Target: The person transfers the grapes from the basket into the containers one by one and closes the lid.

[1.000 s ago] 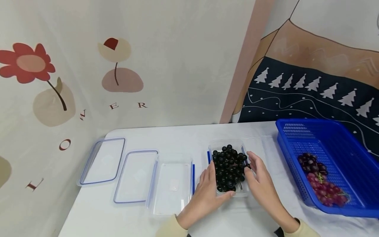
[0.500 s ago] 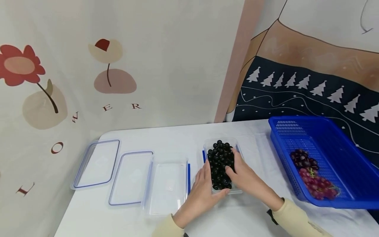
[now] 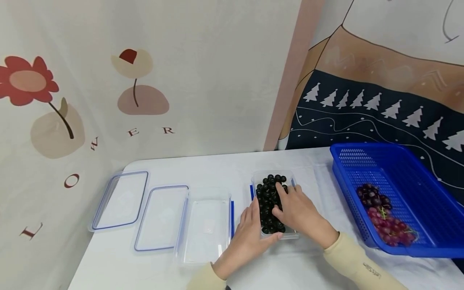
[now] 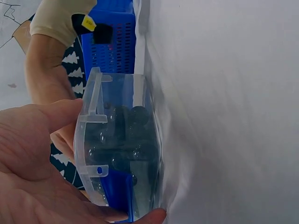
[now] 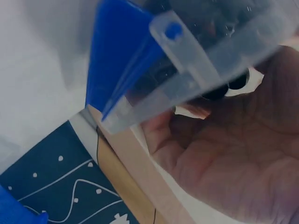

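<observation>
Dark, nearly black grapes (image 3: 266,201) fill a clear plastic container (image 3: 291,234) with blue side latches. My left hand (image 3: 246,231) holds the container at its near left corner, fingers along the left side and thumb at the front edge. In the left wrist view the thumb lies by the rim and fingertips reach under a lowered blue latch (image 4: 119,191). Over the right part of the grapes lies my right hand (image 3: 299,211), index finger and thumb spread apart and touching them. In the right wrist view its fingertips are hidden behind the container's rim.
Left of the filled container stands a second clear container (image 3: 206,225) with a blue latch. Two clear lids with blue seals lie farther left, a nearer lid (image 3: 159,221) and a farther lid (image 3: 121,201). A blue basket (image 3: 427,245) at right holds dark grapes (image 3: 373,195) and red grapes (image 3: 391,227).
My right hand has gone from the container's right side onto the grapes, moving left and inward. The left hand keeps its hold on the container. The head view has shifted slightly.
</observation>
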{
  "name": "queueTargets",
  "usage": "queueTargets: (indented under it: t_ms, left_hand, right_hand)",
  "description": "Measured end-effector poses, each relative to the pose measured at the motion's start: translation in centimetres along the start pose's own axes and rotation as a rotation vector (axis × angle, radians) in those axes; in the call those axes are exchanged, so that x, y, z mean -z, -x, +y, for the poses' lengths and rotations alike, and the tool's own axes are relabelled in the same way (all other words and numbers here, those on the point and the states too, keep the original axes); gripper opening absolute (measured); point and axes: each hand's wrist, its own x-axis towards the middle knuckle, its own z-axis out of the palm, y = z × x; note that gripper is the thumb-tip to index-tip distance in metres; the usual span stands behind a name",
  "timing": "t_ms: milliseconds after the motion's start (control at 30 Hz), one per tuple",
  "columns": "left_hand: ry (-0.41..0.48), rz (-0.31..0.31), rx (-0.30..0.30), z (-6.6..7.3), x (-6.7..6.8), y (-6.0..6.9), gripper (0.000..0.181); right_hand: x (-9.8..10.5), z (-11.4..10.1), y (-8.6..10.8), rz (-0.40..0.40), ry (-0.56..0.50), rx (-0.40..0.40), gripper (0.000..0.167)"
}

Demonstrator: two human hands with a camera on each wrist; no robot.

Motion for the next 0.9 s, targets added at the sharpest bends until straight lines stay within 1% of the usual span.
queueTargets:
  t_ms: [133,200,267,333,400,433,500,567,667,733,833,900]
  left_hand:
    - [-0.024,0.002,-0.004,0.0,-0.2,0.0,0.123]
    - [-0.032,0.003,-0.005,0.0,-0.2,0.0,0.123]
    - [-0.034,0.001,-0.001,0.0,-0.2,0.1,0.122]
    - [-0.034,0.0,0.0,0.0,-0.2,0.1,0.122]
    - [-0.033,0.0,0.0,0.0,-0.2,0.1,0.121]
    - [-0.034,0.001,-0.001,-0.1,-0.1,0.1,0.121]
    - [-0.036,0.0,-0.004,-0.1,-0.1,0.1,0.121]
    - [-0.035,-0.002,-0.006,-0.1,0.0,0.1,0.12]
    - [-0.03,-0.008,-0.007,-0.1,0.0,0.1,0.12]
    - [-0.027,-0.005,-0.011,0.0,0.1,0.1,0.12]
    - [-0.029,-0.003,-0.015,0.0,0.1,0.1,0.12]
    - [-0.033,0.001,-0.023,0.1,0.1,0.1,0.12]
  right_hand:
    - [0.7,0.5,0.0,-0.043,0.031,-0.001,0.077]
    - [0.9,0.7,0.0,-0.056,0.039,-0.004,0.075]
    - [0.8,0.8,0.0,-0.066,0.052,0.002,0.078]
    - [0.3,0.9,0.0,-0.052,0.061,0.016,0.082]
    - [-0.3,1.1,0.0,-0.038,0.041,0.027,0.086]
    - [-0.6,1.2,0.1,-0.027,0.025,0.034,0.089]
    - [-0.7,1.4,0.3,0.006,-0.041,0.043,0.089]
    - [-0.5,1.7,0.5,0.043,-0.126,0.05,0.084]
    - [-0.3,2.0,0.2,0.116,-0.227,0.094,0.073]
    - [-0.6,2.3,-0.3,0.146,-0.261,0.139,0.062]
    - [-1.2,2.4,-0.7,0.135,-0.261,0.181,0.053]
    - [-1.7,2.5,-0.9,0.109,-0.241,0.171,0.052]
